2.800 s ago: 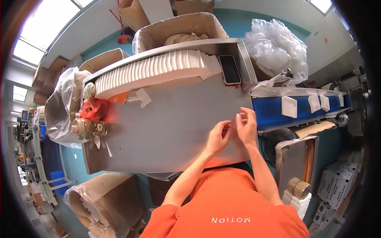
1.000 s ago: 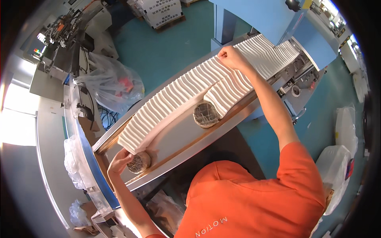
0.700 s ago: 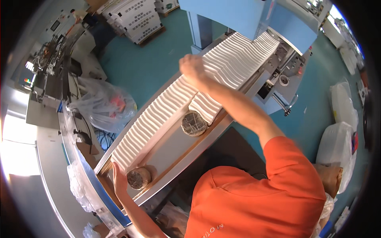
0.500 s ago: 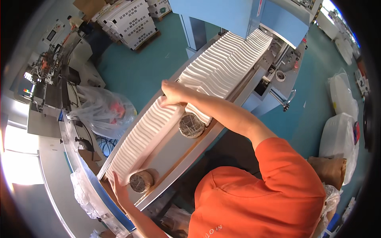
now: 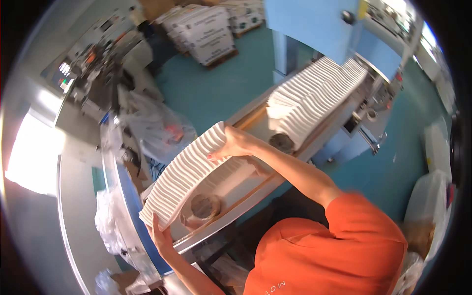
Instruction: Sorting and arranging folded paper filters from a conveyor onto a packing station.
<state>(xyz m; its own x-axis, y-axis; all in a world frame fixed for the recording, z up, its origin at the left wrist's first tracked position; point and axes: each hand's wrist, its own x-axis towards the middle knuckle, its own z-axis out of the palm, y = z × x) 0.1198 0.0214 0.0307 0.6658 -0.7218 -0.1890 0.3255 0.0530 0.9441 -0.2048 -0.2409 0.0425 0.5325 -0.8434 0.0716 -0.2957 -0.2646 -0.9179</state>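
Observation:
A long row of white paper stacks [image 5: 183, 172], pressed together face to face, is clamped between my two hands. My left hand [image 5: 161, 238] grips its near-left end, thumb and fingers against the outer face. At the opposite end, my right hand [image 5: 237, 142] presses with thumb and fingers. The row bows upward slightly and looks lifted off the machine's metal bed [image 5: 246, 184]. Below it sits a round, tape-wrapped block [image 5: 203, 206]. A second round block [image 5: 281, 143] lies at the end of another row of white stacks [image 5: 319, 98], which stays on the bed farther right.
The blue machine housing [image 5: 312, 29] rises over the far end of the bed. Wooden strips [image 5: 241, 206] edge the bed. Left of it hangs a clear plastic bag [image 5: 160, 123]. Wrapped cartons [image 5: 204, 34] stand on a pallet beyond; a person [image 5: 137, 18] is in the far left background.
Both hands have closed on the near row and raised it, parting it from the far row. A gap now shows between the rows. The whole view has shifted.

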